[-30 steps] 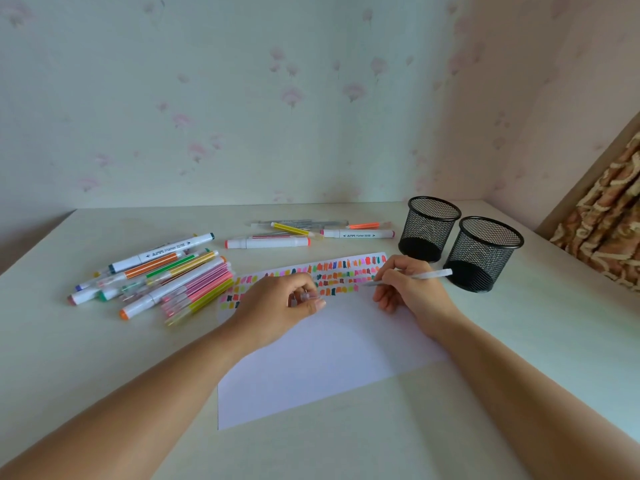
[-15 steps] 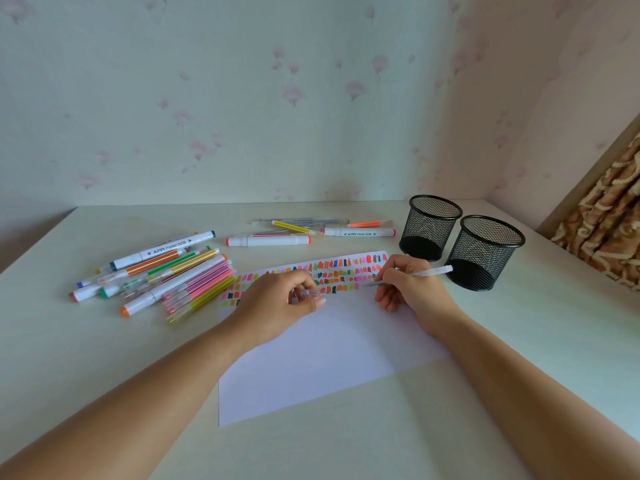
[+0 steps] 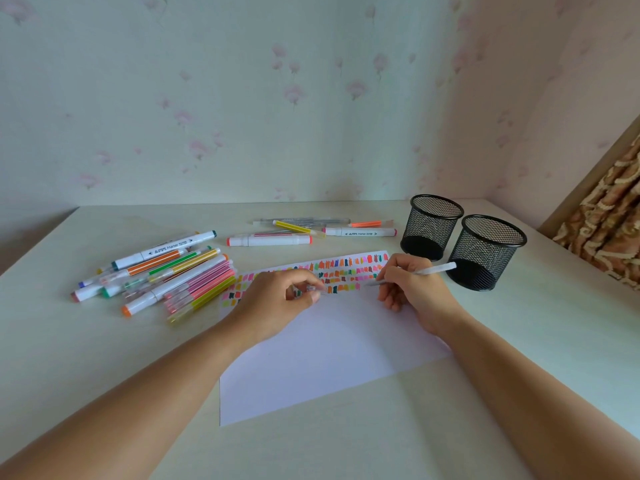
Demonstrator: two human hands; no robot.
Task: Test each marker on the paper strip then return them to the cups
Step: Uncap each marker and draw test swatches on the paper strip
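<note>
The pale table [image 3: 519, 393] bears a paper sheet [image 3: 322, 362], loose markers [image 3: 166, 271] and two mesh cups [image 3: 485, 252].

The word "Marker" stands on the barrel of the left white marker [image 3: 166, 249]. The far white marker [image 3: 360, 232] bears the same word; their smaller print is unreadable.

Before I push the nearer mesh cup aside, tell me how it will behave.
The nearer mesh cup looks empty and is open wire mesh, so probably light; it should slide on the smooth table. With nothing inside, a push near the rim might tip it. Sideways, it could knock the farther cup.
</note>
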